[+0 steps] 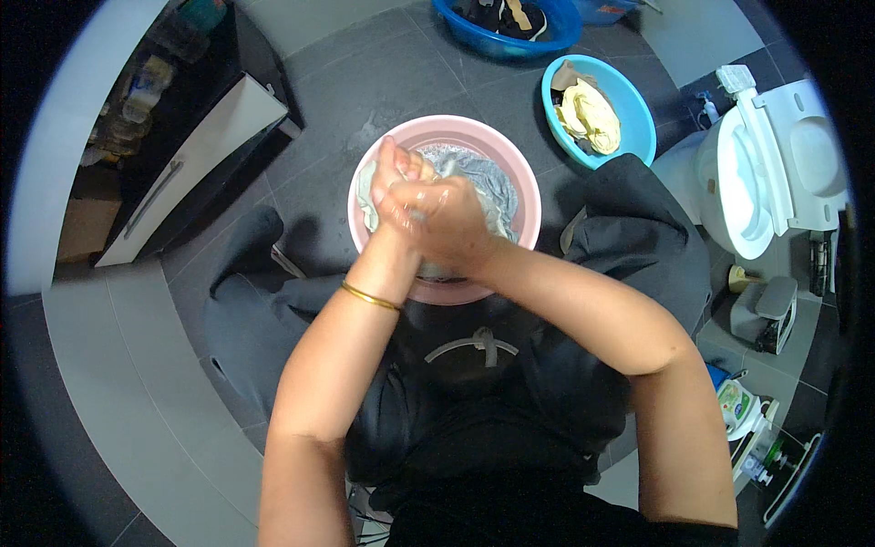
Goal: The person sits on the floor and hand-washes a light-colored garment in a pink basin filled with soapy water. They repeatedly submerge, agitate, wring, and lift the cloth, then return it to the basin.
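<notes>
A pink plastic basin [530, 198] stands on the floor between my bent knees. Over it, my left hand [393, 181] and my right hand [444, 215] are pressed together, wet and shiny, with fingers curled on a pale cloth [367, 198]. Most of what lies between the palms is hidden; pale fabric shows to the left of the left hand and beside the right. A grey cloth [492, 179] lies wet in the basin, with white suds [437, 149] near the far wall. A gold-coloured bangle [369, 297] circles my left wrist.
A light-blue basin [639, 130] holds a yellow cloth [589, 119] and darker fabric. Beyond it, a dark-blue basin [509, 49] contains shoes [523, 24]. A toilet [735, 178] stands at right. At left is a cabinet [191, 167] with its white door or drawer front outward.
</notes>
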The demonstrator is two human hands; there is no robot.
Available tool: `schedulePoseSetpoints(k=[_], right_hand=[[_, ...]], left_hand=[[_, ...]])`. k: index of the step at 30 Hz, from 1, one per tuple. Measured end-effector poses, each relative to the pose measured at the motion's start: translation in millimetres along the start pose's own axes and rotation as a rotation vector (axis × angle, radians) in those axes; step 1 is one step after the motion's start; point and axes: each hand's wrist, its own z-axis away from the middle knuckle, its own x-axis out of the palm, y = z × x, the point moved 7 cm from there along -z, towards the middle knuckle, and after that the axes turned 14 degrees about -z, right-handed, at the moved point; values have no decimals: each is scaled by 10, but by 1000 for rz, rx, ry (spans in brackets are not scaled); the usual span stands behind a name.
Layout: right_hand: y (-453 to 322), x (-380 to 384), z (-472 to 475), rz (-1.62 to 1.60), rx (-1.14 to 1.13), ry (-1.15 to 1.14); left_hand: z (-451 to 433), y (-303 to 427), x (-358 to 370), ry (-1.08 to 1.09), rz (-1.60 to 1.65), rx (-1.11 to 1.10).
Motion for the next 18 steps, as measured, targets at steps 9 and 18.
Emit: schedulePoseSetpoints(k=[9,18], right_hand=[[-71,76,-21,79,-14,-98],[495,-513,-220,-851,750,342]], left_hand=[[58,66,180,177,-452,-79],[41,334,585,247,-424,-130]])
